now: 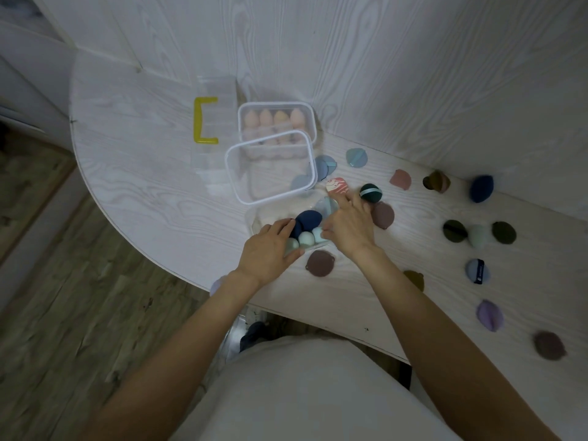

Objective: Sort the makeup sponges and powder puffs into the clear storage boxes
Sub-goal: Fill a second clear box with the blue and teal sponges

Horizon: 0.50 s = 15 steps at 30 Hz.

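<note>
hands meet at our near clear box (254, 218): left hand (270, 246) grips its edge, right hand (348, 227) (grip unclear) touches sponges (307, 219).

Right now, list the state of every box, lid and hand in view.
Far box: open, holds a row of peach sponges.
Clear lid: off, leaning tilted on the far box.
Near box: open, holds navy and mint sponges.
Left hand: fingers on the near box's contents.
Right hand: fingers reaching over the near box.
</note>
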{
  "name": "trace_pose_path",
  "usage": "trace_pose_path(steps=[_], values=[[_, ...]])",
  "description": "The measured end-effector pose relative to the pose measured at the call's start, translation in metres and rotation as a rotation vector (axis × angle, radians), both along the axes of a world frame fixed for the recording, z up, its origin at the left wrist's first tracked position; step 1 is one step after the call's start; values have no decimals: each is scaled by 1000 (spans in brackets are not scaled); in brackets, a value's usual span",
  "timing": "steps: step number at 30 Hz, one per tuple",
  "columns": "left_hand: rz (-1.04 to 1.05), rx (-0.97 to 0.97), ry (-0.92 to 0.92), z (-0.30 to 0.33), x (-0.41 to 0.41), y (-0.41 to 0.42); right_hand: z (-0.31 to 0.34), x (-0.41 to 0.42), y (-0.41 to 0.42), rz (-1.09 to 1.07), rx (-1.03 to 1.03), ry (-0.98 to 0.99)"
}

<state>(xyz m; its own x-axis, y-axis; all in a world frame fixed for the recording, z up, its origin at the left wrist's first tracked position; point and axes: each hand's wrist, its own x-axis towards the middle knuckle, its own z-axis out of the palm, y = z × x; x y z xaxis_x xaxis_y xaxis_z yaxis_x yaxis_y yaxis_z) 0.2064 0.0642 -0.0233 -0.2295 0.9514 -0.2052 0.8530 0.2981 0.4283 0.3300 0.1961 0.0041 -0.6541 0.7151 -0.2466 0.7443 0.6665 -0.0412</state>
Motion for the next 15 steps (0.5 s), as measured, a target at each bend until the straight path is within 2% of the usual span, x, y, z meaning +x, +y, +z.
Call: trace_pose_path(steps=[6,11,15], values=[[0,-15,13,1,1,-1,-10,-15,-6,-30,47,-44],[9,20,4,2,1,-3,-2,2,-4,-84,-22,83],[35,37,-21,4,0,-5,7,12,-10,-118,-133,263]])
